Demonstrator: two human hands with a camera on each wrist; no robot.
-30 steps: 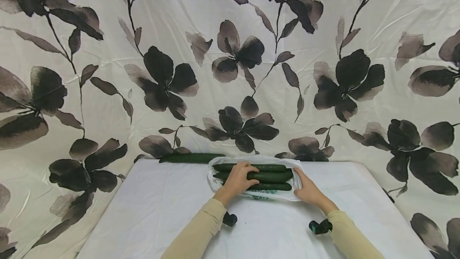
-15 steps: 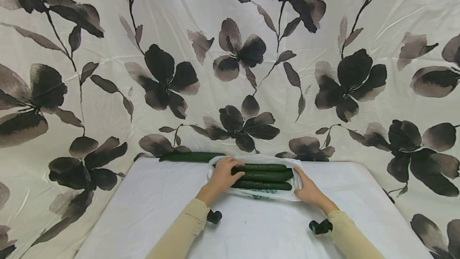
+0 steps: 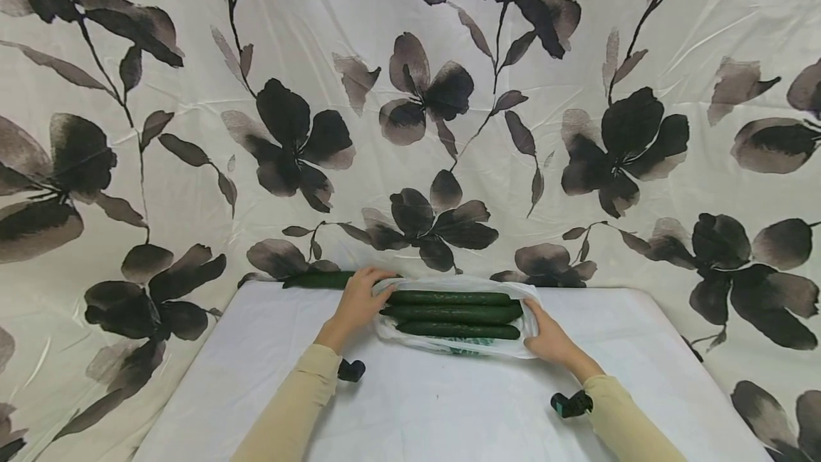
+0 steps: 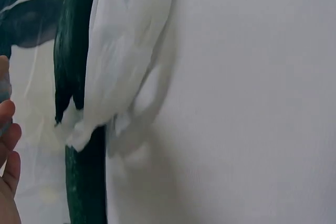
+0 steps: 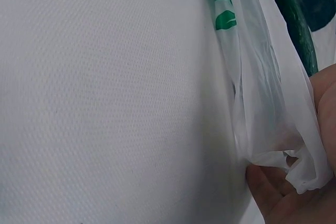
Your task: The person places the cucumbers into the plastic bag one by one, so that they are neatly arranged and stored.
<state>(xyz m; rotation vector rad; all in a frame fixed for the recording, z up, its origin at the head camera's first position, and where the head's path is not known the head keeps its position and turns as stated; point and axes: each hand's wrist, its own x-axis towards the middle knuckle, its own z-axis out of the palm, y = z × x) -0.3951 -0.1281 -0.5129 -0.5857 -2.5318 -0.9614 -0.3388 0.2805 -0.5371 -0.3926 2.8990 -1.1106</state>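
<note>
Three dark green cucumbers (image 3: 452, 314) lie side by side in a white plastic bag (image 3: 436, 345) with green print, its mouth facing up. My right hand (image 3: 553, 337) grips the bag's right end; in the right wrist view the thumb (image 5: 265, 190) bears on the gathered plastic (image 5: 307, 174). My left hand (image 3: 359, 299) is by the bag's left end, over the right part of another cucumber (image 3: 314, 280) lying outside it. In the left wrist view, loosely bent fingers (image 4: 9, 137) show at the left edge, apart from the bag (image 4: 123, 51) and the cucumber (image 4: 86, 187).
The white-covered table (image 3: 449, 412) spreads out in front of the bag. Behind its back edge hangs a floral cloth (image 3: 359, 184). Dark wrist cameras (image 3: 567, 405) sit under both forearms.
My left hand has moved left off the bagged cucumbers to the lone cucumber, uncovering the left ends of those in the bag. The right hand has kept its place on the bag.
</note>
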